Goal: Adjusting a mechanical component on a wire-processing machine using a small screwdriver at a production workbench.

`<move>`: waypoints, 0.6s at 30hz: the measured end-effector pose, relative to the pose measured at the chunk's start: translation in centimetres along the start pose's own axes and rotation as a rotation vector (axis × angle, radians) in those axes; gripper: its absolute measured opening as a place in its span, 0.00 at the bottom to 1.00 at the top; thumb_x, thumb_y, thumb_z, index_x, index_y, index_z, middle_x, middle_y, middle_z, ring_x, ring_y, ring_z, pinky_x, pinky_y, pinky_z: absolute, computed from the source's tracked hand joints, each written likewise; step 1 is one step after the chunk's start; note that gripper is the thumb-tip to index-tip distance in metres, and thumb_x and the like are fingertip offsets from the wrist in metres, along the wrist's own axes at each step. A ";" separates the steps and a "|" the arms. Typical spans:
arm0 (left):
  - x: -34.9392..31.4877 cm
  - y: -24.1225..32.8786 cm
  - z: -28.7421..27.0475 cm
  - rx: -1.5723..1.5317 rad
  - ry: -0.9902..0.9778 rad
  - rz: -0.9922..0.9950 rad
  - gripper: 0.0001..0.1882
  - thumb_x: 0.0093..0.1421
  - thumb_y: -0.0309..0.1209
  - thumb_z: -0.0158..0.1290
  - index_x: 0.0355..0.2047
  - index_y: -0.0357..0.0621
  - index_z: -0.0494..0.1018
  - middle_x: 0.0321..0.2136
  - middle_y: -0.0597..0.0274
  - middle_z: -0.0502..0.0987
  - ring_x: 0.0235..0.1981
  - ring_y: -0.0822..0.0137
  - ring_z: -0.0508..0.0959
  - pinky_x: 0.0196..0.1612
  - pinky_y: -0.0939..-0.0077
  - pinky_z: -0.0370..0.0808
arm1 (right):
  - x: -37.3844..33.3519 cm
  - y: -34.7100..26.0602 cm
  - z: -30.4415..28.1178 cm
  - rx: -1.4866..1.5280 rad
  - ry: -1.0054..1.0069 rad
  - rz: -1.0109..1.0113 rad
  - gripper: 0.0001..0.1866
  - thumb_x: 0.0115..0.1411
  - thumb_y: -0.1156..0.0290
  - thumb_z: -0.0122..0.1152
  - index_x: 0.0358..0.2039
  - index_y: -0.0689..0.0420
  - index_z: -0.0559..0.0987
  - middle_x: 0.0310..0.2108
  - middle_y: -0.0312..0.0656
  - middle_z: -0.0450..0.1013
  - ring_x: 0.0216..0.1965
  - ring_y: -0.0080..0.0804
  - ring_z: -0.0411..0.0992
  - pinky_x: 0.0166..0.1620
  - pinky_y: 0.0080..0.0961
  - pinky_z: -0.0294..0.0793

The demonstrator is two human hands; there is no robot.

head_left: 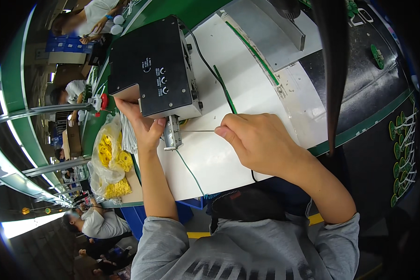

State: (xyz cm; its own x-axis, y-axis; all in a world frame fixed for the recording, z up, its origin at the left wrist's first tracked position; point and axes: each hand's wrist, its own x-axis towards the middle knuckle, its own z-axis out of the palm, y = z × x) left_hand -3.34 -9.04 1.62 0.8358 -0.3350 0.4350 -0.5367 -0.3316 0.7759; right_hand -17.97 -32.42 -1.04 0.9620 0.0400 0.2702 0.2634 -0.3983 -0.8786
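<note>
A black box-shaped machine (130, 60) with small knobs along its right side lies on the white worktop. From its near end sticks out a silver metal bracket (173, 138). My left hand (147, 133) grips that end, thumb against the bracket and fingers reaching under the casing, partly hidden. Closed around a tool, my right hand (263, 144) points a thin straight metal rod (197, 131) leftward, its tip at the bracket's side. The tool's handle is hidden inside the fist. A thin green wire (189, 169) runs from near the bracket toward the front edge.
Plastic bags of yellow parts (108, 151) stand left of my left forearm. A black cable (205, 58) crosses the worktop (266, 112). Farther right are a grey metal plate (266, 37), a black mat (359, 88) and hanging round green boards (396, 168). Other people work at left.
</note>
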 end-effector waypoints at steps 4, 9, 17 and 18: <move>-0.5 -0.7 -0.2 0.020 0.010 -0.015 0.69 0.38 0.52 0.66 0.68 0.39 0.32 0.63 0.50 0.50 0.65 0.58 0.52 0.67 0.66 0.47 | -0.3 0.0 -0.7 0.151 -0.036 0.000 0.09 0.61 0.70 0.60 0.29 0.61 0.73 0.23 0.46 0.74 0.24 0.46 0.74 0.29 0.36 0.70; -0.7 -1.1 0.3 0.037 -0.006 0.014 0.69 0.38 0.53 0.66 0.68 0.39 0.33 0.63 0.50 0.50 0.66 0.58 0.52 0.67 0.66 0.46 | -0.5 1.6 0.7 0.165 0.101 -0.041 0.09 0.58 0.72 0.63 0.31 0.61 0.73 0.26 0.45 0.74 0.25 0.45 0.74 0.29 0.34 0.71; -1.8 -3.3 0.4 0.070 -0.001 0.008 0.69 0.38 0.55 0.65 0.69 0.40 0.34 0.64 0.50 0.49 0.66 0.57 0.51 0.67 0.66 0.46 | -0.8 2.6 0.8 0.018 0.041 -0.061 0.09 0.59 0.70 0.62 0.33 0.61 0.74 0.28 0.46 0.73 0.28 0.46 0.74 0.31 0.34 0.73; -1.7 -3.4 0.4 0.062 -0.003 0.013 0.70 0.37 0.55 0.66 0.69 0.41 0.34 0.64 0.51 0.50 0.67 0.57 0.50 0.68 0.66 0.45 | -0.8 2.5 0.6 0.020 -0.105 -0.002 0.10 0.61 0.69 0.60 0.35 0.62 0.72 0.29 0.48 0.73 0.33 0.48 0.76 0.35 0.35 0.76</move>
State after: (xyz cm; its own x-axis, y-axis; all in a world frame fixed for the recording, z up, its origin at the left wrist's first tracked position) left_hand -2.99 -7.72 -1.97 0.8283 -0.3420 0.4438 -0.5539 -0.3811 0.7402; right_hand -18.04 -32.94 -3.68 0.9634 0.1371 0.2304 0.2659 -0.3798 -0.8860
